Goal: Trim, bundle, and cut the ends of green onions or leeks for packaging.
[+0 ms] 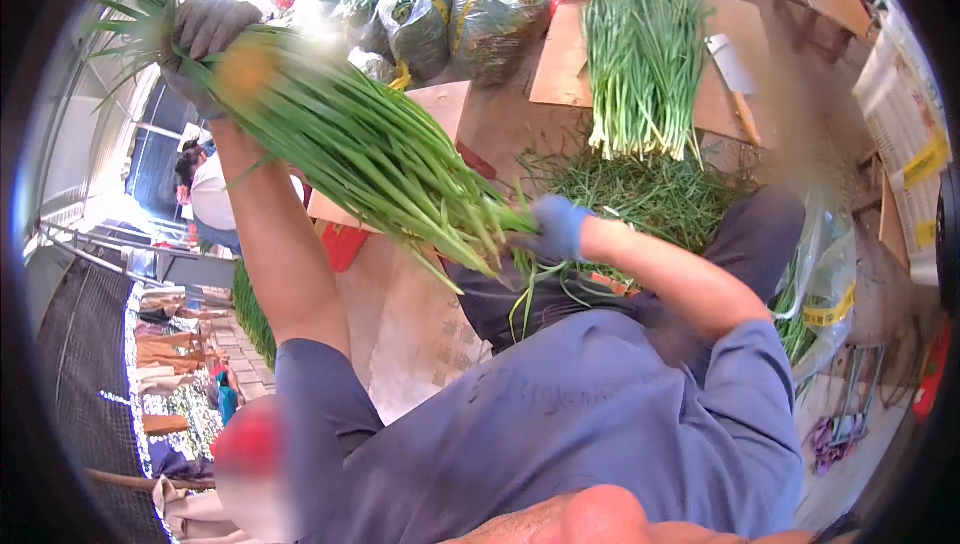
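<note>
A long bunch of green garlic chives (380, 144) stretches diagonally across the view, its leafy tops at upper left and its pale stem ends near my lap. My left hand (212, 34), in a dark glove, is closed round the leafy end and holds it raised. At the stem end, my right hand (556, 228), in a blue glove, is closed on some of the chive stems, with loose strands hanging below it. Its fingertips are partly hidden. A second bunch of chives (645, 69) lies flat on a wooden board (560, 69), beside a cleaver (733, 69) with a wooden handle.
Loose chive trimmings (650, 194) lie heaped between my legs and the board. Stuffed plastic bags (495, 24) stand at the back. Another plastic bag (828, 284) is at right. A person in a white top (215, 194) is at left. A red stool (343, 244) stands nearby.
</note>
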A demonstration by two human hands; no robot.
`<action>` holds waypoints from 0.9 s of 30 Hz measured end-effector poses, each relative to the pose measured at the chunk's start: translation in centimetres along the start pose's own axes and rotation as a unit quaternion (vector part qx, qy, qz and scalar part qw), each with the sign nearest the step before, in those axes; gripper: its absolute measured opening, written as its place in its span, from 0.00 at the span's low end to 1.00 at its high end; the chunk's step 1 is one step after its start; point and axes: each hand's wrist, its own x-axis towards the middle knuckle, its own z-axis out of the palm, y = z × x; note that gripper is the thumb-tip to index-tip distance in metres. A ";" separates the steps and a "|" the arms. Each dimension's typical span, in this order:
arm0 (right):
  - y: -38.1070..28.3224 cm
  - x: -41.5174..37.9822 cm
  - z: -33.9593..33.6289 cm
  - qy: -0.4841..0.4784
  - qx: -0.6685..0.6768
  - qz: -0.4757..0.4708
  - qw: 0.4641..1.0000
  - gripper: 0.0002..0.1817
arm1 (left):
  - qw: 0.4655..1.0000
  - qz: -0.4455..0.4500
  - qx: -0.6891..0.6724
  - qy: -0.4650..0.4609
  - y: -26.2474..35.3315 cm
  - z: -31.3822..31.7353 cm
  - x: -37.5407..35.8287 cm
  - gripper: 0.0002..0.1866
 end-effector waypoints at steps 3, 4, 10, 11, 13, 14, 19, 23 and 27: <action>4.6 -6.1 2.6 0.008 -0.071 0.112 0.991 0.17 | 0.979 -0.025 -0.196 0.046 5.2 -3.5 -1.3 0.08; 5.5 -7.9 3.0 -0.035 -0.094 0.170 0.980 0.17 | 0.977 -0.025 -0.208 0.040 4.5 -1.8 -1.2 0.08; 4.5 -10.3 -0.3 -0.249 -0.243 0.188 0.918 0.31 | 0.988 -0.018 0.054 0.147 5.7 1.0 -1.3 0.08; 2.0 -8.6 -2.4 -0.214 -0.262 0.164 0.927 0.35 | 0.985 0.010 0.078 0.153 6.1 -0.2 -1.4 0.08; -3.2 -4.0 -5.3 0.033 -0.206 0.083 0.974 0.42 | 0.970 0.101 0.154 0.160 6.4 -3.0 -1.9 0.09; -4.6 -1.4 -5.8 0.074 -0.099 0.070 0.990 0.39 | 0.973 0.113 0.143 0.139 6.0 -3.1 -1.5 0.09; -5.1 5.7 -2.9 0.118 0.554 0.034 0.824 0.20 | 0.998 0.049 -0.032 0.039 2.9 -0.6 -1.0 0.08; -8.4 4.1 -2.7 0.085 0.803 -0.071 0.585 0.22 | 0.993 0.017 -0.114 0.011 2.2 -0.2 -0.6 0.08; -6.5 5.3 -4.5 0.053 0.766 -0.083 0.635 0.23 | 0.993 0.007 -0.121 -0.006 1.8 -1.3 -0.3 0.09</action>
